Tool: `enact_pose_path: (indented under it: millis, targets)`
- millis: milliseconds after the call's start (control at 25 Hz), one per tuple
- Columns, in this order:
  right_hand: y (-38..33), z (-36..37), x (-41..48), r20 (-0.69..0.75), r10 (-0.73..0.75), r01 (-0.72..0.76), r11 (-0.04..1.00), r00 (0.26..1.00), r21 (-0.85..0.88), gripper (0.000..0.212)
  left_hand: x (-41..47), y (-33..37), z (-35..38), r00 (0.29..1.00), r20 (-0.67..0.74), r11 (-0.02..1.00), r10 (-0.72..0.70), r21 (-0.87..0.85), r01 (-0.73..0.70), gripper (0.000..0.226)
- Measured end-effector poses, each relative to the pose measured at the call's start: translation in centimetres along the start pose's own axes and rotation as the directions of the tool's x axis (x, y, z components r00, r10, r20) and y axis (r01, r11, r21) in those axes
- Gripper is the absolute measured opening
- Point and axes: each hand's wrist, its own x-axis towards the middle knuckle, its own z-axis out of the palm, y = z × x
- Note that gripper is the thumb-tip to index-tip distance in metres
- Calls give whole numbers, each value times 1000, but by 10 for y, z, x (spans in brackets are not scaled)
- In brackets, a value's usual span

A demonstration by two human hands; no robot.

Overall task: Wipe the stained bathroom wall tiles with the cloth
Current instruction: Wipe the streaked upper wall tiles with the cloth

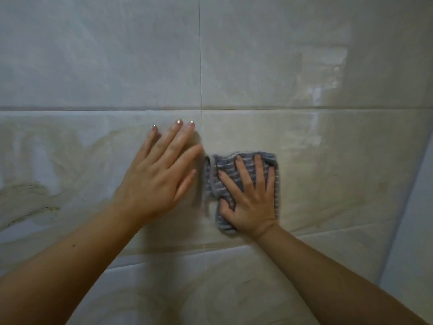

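Right hand [249, 202] presses the cloth [222, 184] flat on the tiles [328, 172], fingers spread; left hand [159, 174] just beside, grip wide.

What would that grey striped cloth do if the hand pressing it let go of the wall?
Probably flop and drop: the cloth is folded and rumpled at one edge, so it looks limp, and only the right hand pins it flat to the tile. It likely weighs little, being thin. It may slide easily, since the tile looks glossy.
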Motion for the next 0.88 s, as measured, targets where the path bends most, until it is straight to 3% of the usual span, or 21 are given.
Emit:
enact_pose_path:
  millis: [80,120,200,240,280,320,400,480,520,560,640,680,720,800,880]
  targets:
    - [51,1,-12,-1,95,-95,992,995,-78,62,-2,1,-2,1000,-18,1000,-1,0,1,45]
    - [76,-1,-6,-17,231,-232,966,973,-113,61,1,2,-3,999,-39,1000,-15,4,15,45]
    - [93,-6,18,-110,580,-590,798,807,-119,60,10,6,-4,998,-65,1000,-24,-7,24,48]
    - [81,-7,33,-143,683,-697,710,717,-100,61,14,9,-4,997,-77,1000,-24,-16,22,49]
    - [62,-6,42,-150,693,-707,702,705,-84,62,18,13,-4,996,-89,999,-26,-27,23,50]
    - [40,-3,42,-125,619,-630,772,775,-83,63,22,16,-3,995,-94,999,-29,-37,26,51]
    - [10,-1,17,1,308,-307,950,951,-64,65,25,22,-2,995,-93,998,-32,-51,27,53]
    - [26,-2,-3,70,82,-78,995,994,-60,66,23,21,-2,996,-88,999,-31,-36,28,53]
    - [41,-1,0,46,116,-112,990,992,-79,65,21,18,-3,996,-84,999,-33,-19,31,53]
    - [51,-2,13,-2,266,-264,958,964,-110,64,19,14,-5,996,-79,999,-39,-4,39,54]
    - [51,-6,62,-141,618,-631,771,774,-87,62,17,7,-6,995,-69,997,-70,9,71,55]
    - [39,-8,85,-154,664,-676,735,732,-50,63,17,5,-6,994,-68,996,-83,9,84,55]
    - [23,-7,97,-147,599,-609,792,787,-35,64,17,4,-5,993,-73,996,-89,9,90,55]
    - [-10,-1,85,-94,322,-325,946,942,-16,65,19,5,-3,992,-83,996,-93,2,94,55]
    - [-25,3,33,-3,87,-87,996,996,20,66,17,7,-2,993,-75,995,-96,-10,96,55]
